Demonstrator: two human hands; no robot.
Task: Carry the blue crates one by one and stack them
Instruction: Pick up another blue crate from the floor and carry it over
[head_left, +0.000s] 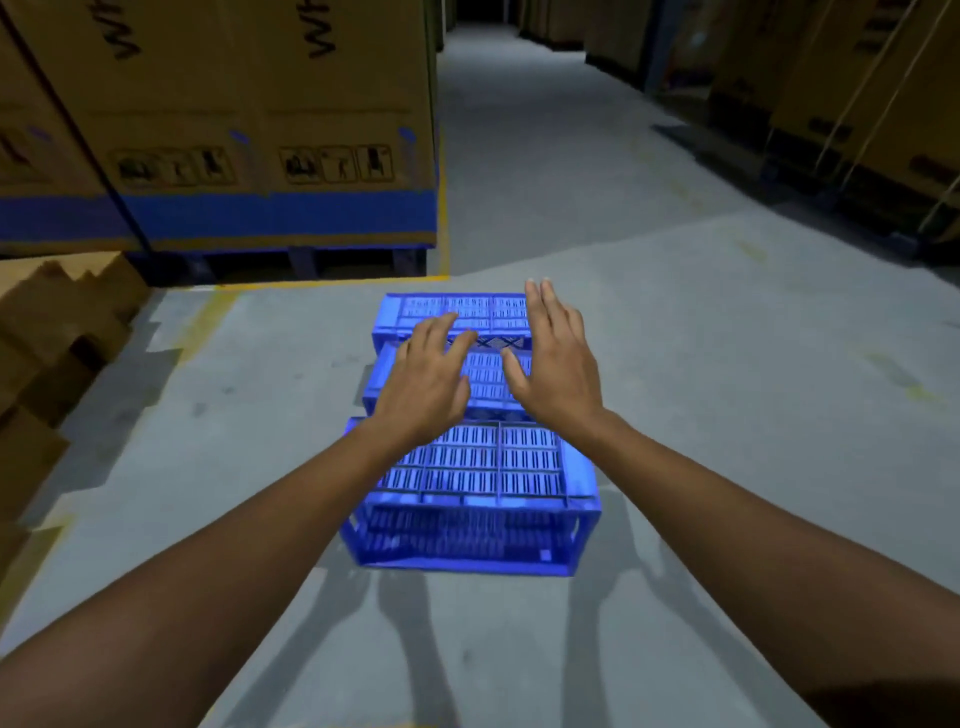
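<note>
Tall cardboard boxes (249, 104) with blue bands stand on a dark pallet (306, 260) at the upper left, a heap of loose cardboard (47, 332) lies beside them, and a grey concrete floor (727, 364) (yellow-lined near the pallet) runs into a dim aisle past more strapped boxes (852, 88).

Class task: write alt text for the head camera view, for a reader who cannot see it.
Two bare hands, left hand and right hand, reach open over three blue crates lined up on a grey warehouse floor. Large cardboard boxes on pallets flank the aisle.
</note>
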